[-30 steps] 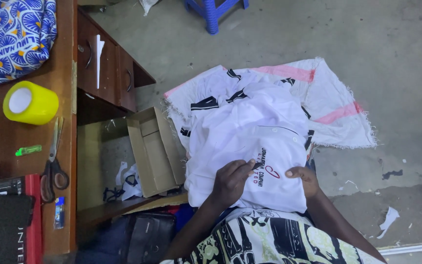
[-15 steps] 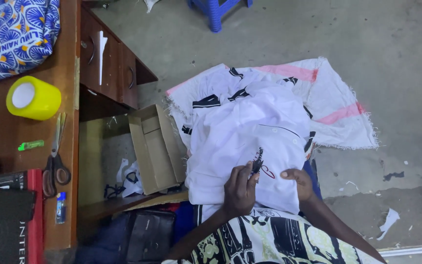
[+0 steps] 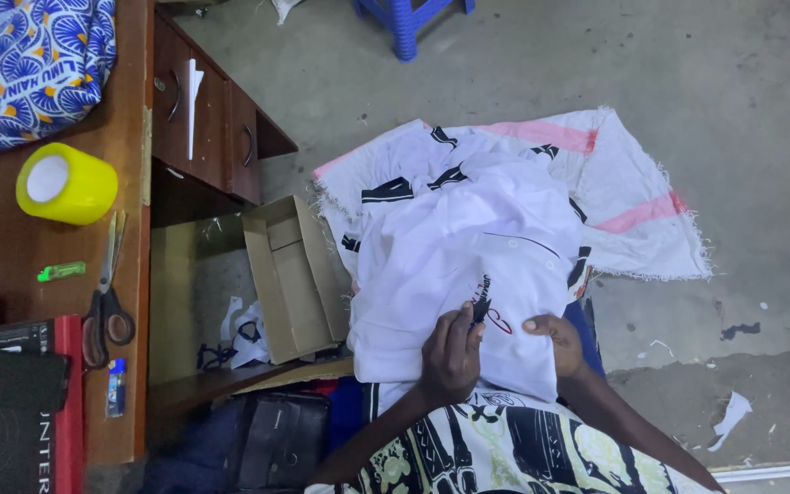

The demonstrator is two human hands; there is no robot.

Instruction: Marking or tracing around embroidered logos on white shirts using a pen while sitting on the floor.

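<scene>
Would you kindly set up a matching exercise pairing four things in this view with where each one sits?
1. white shirt
2. tape roll
3. scissors
4. cardboard box

A. lying flat on the desk, just below the yellow roll
B. under both hands
C. open, beside the desk
D. standing on the desk near the patterned blue cloth

Pairs: 1-B, 2-D, 3-A, 4-C

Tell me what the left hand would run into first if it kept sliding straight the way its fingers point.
The left hand lies on the white shirt, fingers pointing up the picture. It would first cross the dark and red logo at its fingertips, then more white fabric. Depth is hard to judge.
</scene>
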